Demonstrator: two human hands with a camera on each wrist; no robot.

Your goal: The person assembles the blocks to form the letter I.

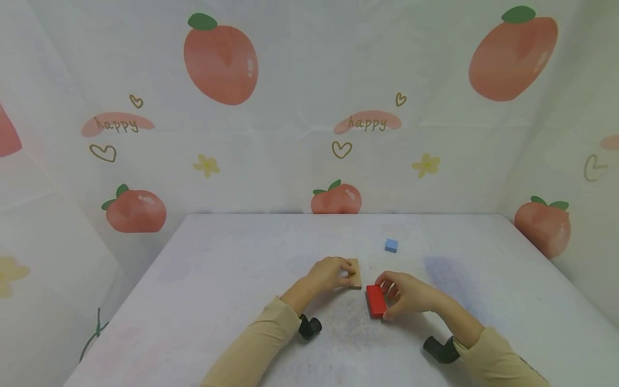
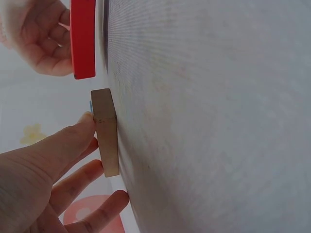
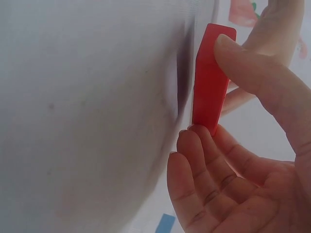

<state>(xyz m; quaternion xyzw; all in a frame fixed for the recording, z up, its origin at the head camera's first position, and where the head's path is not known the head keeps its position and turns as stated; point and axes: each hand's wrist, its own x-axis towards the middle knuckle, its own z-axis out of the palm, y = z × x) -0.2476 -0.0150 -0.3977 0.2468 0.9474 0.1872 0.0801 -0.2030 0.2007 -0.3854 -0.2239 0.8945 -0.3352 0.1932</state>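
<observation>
Nearest: two beige sleeves [image 1: 258,344], each with a black wrist-camera mount [image 1: 442,350] by the cuff. Right hand [image 1: 408,293] grips a red rectangular block [image 1: 376,301], thumb at its near end, fingertips at its far end; block seems just off the tabletop [image 1: 217,301], gap and shadow under it. Left hand [image 1: 329,273], slightly farther out, pinches a bare-wood rectangular block [image 1: 356,274] between thumb and fingers; can't tell if that one touches the table. Key relation: red block sits nearer and to the right of the wooden one, close but apart; both long axes run roughly near-to-far, red slightly skewed. Right hand closer to red, left to wood. Red finish smooth, painted, edges rounded; wood matte, tan, square-cornered. Tabletop whitish, faintly smudged. Beyond, small blue block [image 1: 391,245], untouched by either hand. Farthest: white cloth backdrop [image 1: 290,80], creased, peach-print.
</observation>
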